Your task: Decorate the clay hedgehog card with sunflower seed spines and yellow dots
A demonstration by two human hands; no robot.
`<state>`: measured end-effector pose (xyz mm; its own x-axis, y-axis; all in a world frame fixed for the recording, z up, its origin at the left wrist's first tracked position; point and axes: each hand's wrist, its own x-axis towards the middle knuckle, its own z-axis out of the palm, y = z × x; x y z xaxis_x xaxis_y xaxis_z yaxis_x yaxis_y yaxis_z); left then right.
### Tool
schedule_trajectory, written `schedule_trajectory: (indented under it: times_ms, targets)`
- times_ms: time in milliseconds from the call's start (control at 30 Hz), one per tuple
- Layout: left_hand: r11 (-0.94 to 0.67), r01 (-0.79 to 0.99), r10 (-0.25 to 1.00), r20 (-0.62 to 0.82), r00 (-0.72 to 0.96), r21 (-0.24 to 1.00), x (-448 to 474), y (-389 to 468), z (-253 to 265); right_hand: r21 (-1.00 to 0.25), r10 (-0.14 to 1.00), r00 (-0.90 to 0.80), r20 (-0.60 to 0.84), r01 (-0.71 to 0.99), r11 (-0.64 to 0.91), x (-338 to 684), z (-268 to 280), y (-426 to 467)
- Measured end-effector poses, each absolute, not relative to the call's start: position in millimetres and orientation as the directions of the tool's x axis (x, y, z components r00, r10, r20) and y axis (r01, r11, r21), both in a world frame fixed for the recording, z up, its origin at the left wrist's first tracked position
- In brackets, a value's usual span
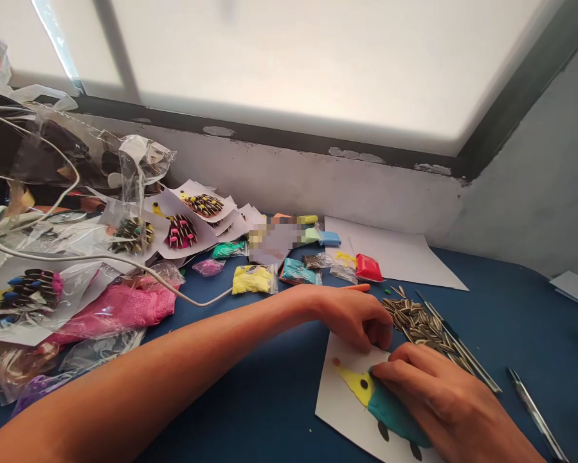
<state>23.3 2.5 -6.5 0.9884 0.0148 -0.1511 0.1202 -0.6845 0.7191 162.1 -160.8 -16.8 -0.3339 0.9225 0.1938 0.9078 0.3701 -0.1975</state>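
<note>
A white paper card (339, 411) lies on the table. It bears a flat clay hedgehog (389, 408) with a teal body, yellow face, black eye, orange nose and dark feet. My right hand (443, 392) rests over the hedgehog's back, its fingertips pressed together at the upper edge of the teal clay; anything pinched there is hidden. My left hand (359, 315) is curled at the card's top edge, beside a heap of striped sunflower seeds (418, 321). Its fingertips point down and whatever they hold cannot be made out.
Bags of yellow clay (252, 280), teal clay (301, 271) and red clay (368, 267) lie beyond my left arm. Seed-covered hedgehog cards (185, 228) and plastic wrappers crowd the left. A white cable (125, 260) crosses there. A pen (534, 411) lies at right; white sheets (399, 254) sit behind.
</note>
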Motion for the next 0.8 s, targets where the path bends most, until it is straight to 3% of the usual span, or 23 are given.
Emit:
schedule_trajectory:
  times_ms: [300, 433, 533, 633, 800]
  targets:
    - [-0.711, 0.113, 0.016, -0.144, 0.989, 0.694, 22.7, 1.4, -4.9, -0.132, 0.926, -0.323, 0.193, 0.927, 0.351, 158.8, -18.4, -161.7]
    - [-0.708, 0.098, 0.012, -0.126, 0.992, 0.7, 22.7, 2.8, -6.9, -0.131, 0.897, -0.247, 0.365, 0.941, 0.313, 171.6, -12.7, -162.4]
    - [-0.691, 0.121, 0.024, -0.144, 0.989, 0.712, 22.6, 3.4, -7.9, -0.133, 0.884, -0.06, 0.464, 0.982, 0.136, 185.1, -6.7, -156.1]
    - [-0.705, 0.099, 0.026, -0.113, 0.993, 0.703, 23.1, 4.3, -10.2, -0.162, 0.911, 0.027, 0.411, 0.986, 0.044, 193.3, -6.0, -146.1]
    - [-0.732, 0.082, 0.03, -0.089, 0.996, 0.676, 23.4, 4.4, -12.9, -0.135, 0.943, 0.018, 0.331, 0.99, 0.028, 192.4, -13.3, -131.6]
